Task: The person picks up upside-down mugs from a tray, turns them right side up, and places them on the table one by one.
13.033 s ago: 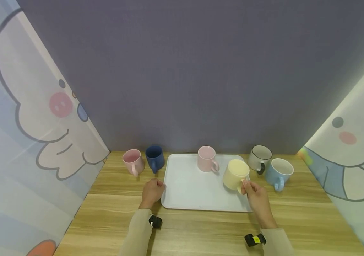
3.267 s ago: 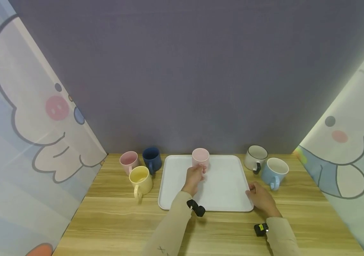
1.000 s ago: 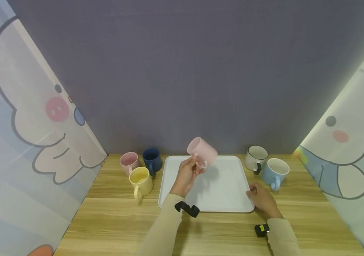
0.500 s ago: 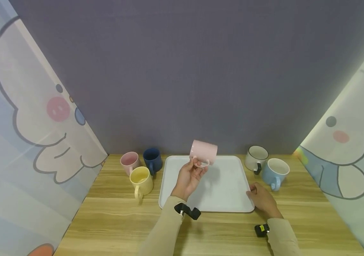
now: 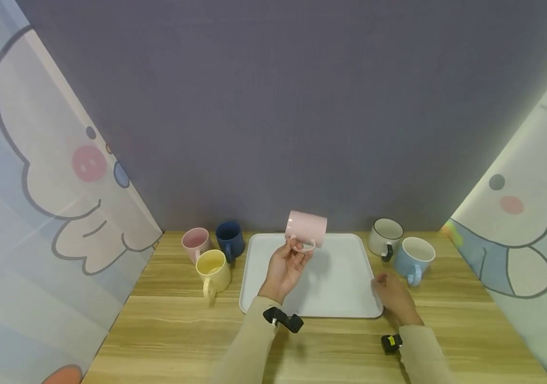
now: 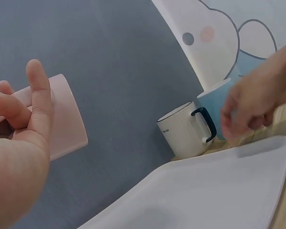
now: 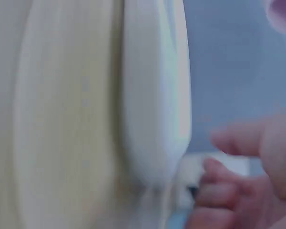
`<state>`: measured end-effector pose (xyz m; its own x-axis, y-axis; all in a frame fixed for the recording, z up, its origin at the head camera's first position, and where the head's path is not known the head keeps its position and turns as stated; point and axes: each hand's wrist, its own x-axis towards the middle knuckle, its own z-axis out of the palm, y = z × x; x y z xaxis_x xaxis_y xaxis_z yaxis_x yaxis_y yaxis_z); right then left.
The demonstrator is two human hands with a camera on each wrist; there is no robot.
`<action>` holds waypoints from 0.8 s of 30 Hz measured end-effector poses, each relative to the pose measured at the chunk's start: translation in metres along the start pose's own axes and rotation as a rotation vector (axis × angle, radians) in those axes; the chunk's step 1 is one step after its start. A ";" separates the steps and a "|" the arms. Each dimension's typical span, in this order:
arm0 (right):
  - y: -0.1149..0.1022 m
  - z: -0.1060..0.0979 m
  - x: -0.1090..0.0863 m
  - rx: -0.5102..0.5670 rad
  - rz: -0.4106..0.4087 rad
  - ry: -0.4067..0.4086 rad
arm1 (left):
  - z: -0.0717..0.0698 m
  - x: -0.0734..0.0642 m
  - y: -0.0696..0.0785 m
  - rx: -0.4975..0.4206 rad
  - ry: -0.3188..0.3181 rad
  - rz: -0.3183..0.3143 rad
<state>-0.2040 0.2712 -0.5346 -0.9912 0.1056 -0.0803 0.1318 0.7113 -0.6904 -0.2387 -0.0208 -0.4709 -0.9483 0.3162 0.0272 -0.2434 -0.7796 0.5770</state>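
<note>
My left hand [image 5: 294, 255] holds a pale pink mug [image 5: 308, 228] by its handle, tipped on its side in the air above the back of a white tray [image 5: 335, 290]. In the left wrist view the pink mug [image 6: 64, 119] lies against my curled fingers [image 6: 35, 102], over the tray [image 6: 205, 191]. My right hand [image 5: 389, 294] is blurred beside the tray's front right corner, its fingers loose and holding nothing. The right wrist view is blurred, showing the tray edge [image 7: 152, 95] and my fingertips [image 7: 229, 188].
On the wooden table [image 5: 167, 330], a pink mug [image 5: 194, 242], a navy mug [image 5: 231, 239] and a yellow mug [image 5: 213, 269] stand left of the tray. A white dark-rimmed mug [image 5: 386, 234] and a light blue mug [image 5: 415, 256] stand right. A grey wall closes the back.
The yellow mug went from the tray to the table's left. My left hand lifted the pink mug off the tray and tipped it sideways. My right hand has just shifted at the tray's corner.
</note>
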 end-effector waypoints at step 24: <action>-0.131 0.016 -0.009 1.397 -0.048 -0.593 | 0.011 -0.004 -0.019 -0.006 -0.077 0.025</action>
<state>-0.2125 0.1660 -0.4553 -0.9017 -0.4262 -0.0726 0.3175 -0.5389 -0.7802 -0.2281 -0.0019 -0.4731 -0.9356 0.3370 0.1047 -0.2212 -0.7911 0.5703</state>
